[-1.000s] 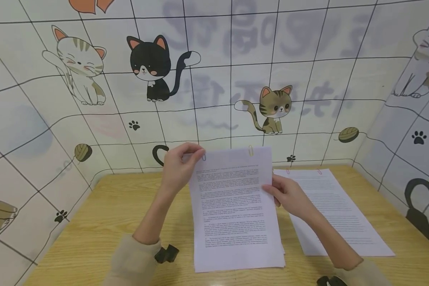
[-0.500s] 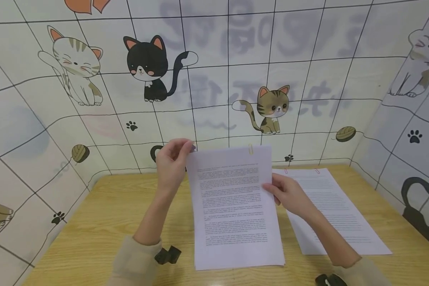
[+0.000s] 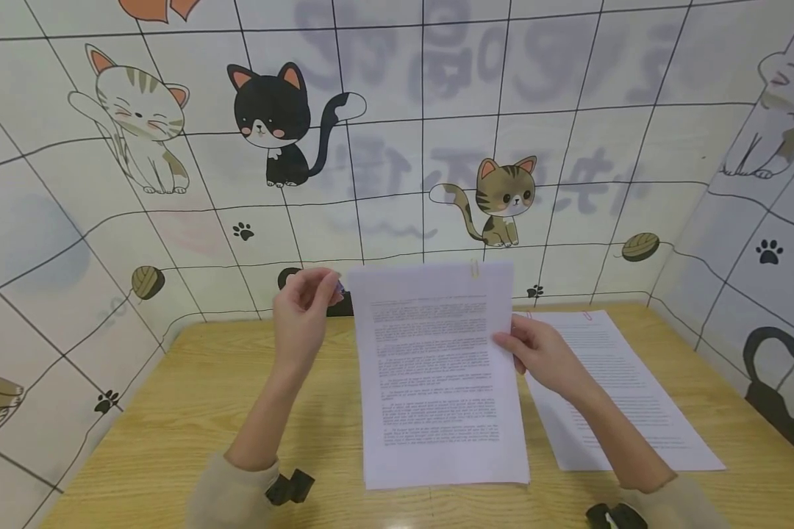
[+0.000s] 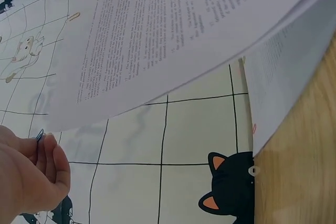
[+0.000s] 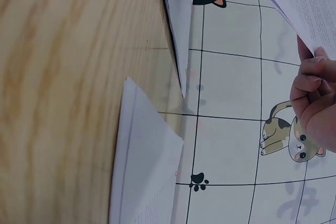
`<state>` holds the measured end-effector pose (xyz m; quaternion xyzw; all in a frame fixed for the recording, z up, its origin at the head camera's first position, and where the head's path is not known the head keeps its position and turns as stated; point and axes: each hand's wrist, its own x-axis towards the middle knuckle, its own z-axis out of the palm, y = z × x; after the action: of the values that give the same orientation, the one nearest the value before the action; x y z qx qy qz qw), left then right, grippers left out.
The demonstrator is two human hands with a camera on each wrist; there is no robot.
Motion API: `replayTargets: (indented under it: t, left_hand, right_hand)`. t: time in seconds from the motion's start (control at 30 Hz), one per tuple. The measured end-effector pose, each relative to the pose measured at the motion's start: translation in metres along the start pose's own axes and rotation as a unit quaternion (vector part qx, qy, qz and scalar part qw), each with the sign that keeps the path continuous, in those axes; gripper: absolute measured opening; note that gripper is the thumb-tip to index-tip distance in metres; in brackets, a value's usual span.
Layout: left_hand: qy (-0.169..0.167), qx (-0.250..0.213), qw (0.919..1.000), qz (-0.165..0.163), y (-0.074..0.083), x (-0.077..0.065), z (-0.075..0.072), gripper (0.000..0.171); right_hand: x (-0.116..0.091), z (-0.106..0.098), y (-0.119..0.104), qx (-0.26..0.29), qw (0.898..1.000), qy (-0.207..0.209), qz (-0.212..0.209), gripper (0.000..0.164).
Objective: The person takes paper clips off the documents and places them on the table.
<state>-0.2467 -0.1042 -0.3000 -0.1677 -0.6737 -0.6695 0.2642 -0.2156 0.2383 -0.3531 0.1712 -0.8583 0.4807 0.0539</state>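
My left hand (image 3: 301,308) pinches a small blue paper clip (image 4: 39,135) between thumb and forefinger, just left of the top corner of a stack of printed sheets (image 3: 437,382). My right hand (image 3: 539,349) grips this stack by its right edge and holds it upright, print facing me. A yellow paper clip (image 3: 474,270) sits on its top edge, toward the right. In the right wrist view, the fingers (image 5: 312,85) bend around the edge of the paper.
To the right, a second printed stack (image 3: 622,389) lies on the wooden table (image 3: 172,426), with red paper clips (image 3: 587,316) at its top. The left wrist view shows more paper (image 4: 278,82) on the table behind the held sheets. A cat-patterned wall (image 3: 397,147) stands behind.
The blue paper clip has come off the stack's top left corner, and my left hand has moved left and away with it. My right hand keeps its grip; the stack shifts slightly right and up.
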Motion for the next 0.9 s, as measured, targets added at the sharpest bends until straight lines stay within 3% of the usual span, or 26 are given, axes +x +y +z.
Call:
replayTargets:
  t: [0.27, 0.5, 0.73, 0.9]
  left_hand:
    - [-0.050, 0.044, 0.9962, -0.056, -0.012, -0.012, -0.018, 0.018]
    - [-0.112, 0.081, 0.9874, -0.078, -0.022, -0.021, -0.033, 0.016]
    - [-0.169, 0.117, 0.9720, -0.114, -0.030, -0.031, -0.043, 0.011]
    - [-0.223, 0.138, 0.9552, -0.136, -0.038, -0.036, -0.048, 0.009]
  right_hand:
    - [0.000, -0.006, 0.002, 0.013, 1.000, -0.002, 0.004, 0.026]
    - [-0.001, -0.013, 0.002, 0.021, 1.000, -0.003, 0.010, 0.029]
    - [-0.002, -0.022, 0.003, 0.029, 0.999, -0.008, 0.017, 0.033]
    - [-0.003, -0.025, 0.006, 0.034, 0.999, -0.010, 0.028, 0.033]
